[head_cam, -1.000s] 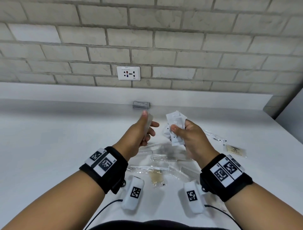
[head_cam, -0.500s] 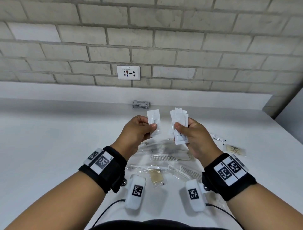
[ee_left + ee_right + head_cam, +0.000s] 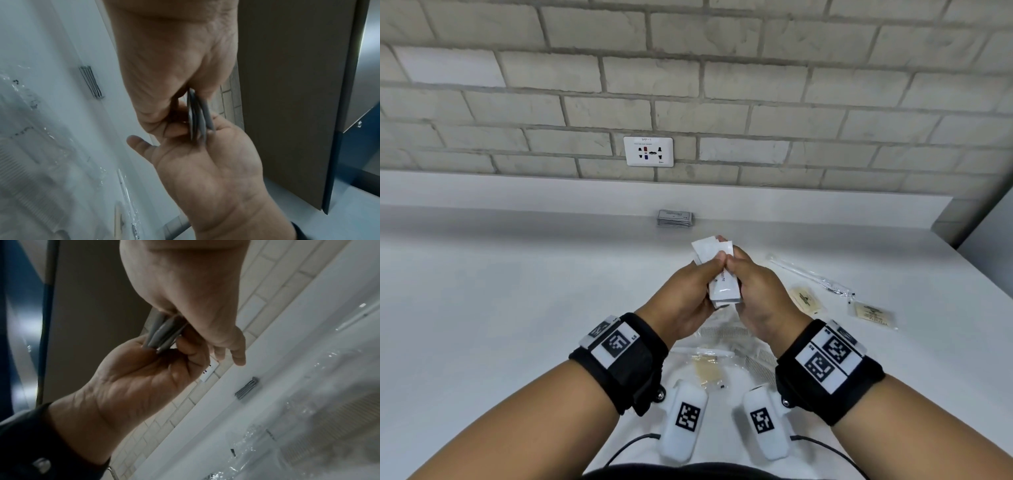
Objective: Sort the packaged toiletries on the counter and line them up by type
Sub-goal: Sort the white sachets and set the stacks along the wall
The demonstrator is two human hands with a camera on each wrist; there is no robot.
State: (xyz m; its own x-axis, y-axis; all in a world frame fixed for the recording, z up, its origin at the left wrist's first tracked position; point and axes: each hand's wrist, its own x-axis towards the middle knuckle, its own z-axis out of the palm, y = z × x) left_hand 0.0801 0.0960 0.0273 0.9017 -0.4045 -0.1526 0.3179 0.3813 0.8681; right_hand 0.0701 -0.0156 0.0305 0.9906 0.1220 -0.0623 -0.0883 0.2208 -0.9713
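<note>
**Both hands gripping one stack of sachets**

Left hand [image 3: 685, 294] and right hand [image 3: 758, 294] meet above the desk [image 3: 500, 308], the fingers of each pinching a shared stack of white sachets [image 3: 719, 274]. Clear-wrapped combs [image 3: 722, 334] lie beneath; a grey packet pile [image 3: 674, 218] sits at the back edge.

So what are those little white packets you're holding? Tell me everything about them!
The white sachets are a small bunch of flat, rectangular packets that look like paper or foil, stacked face to face and slightly fanned at the top. One shows dark print, too small to read in full. They are held upright above the counter, pinched between the left hand and the right hand. From the wrist views only their thin grey edges show.
</note>
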